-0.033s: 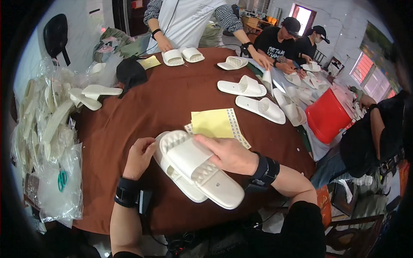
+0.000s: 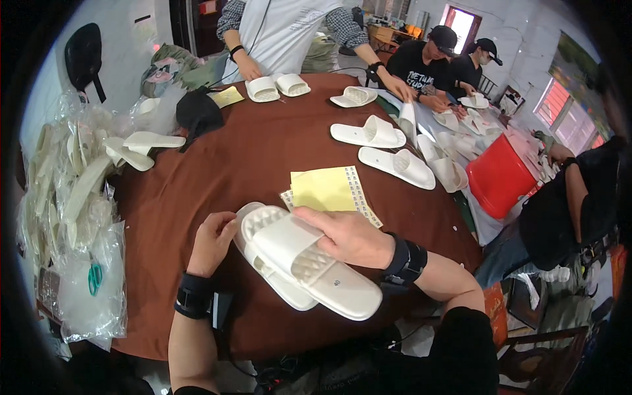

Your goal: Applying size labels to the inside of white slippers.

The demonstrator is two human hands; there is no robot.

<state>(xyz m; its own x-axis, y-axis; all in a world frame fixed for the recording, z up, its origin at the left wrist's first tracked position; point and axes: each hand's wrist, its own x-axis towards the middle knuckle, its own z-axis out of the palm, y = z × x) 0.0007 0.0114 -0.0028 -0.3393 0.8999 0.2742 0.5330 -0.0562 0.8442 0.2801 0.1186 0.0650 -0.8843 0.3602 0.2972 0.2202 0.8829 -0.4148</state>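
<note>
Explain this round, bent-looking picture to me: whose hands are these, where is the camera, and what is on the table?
No machine here: a person wears a wide-angle camera on the head, looking down, so straight edges curve. The left hand and right hand, both with black wristbands, hold a stacked pair of white slippers over a round brown table. Beside them lies a yellow sheet. More white slippers lie farther off, and clear bags are piled at the left. A red bin stands to the right. Other people work across the table.
</note>
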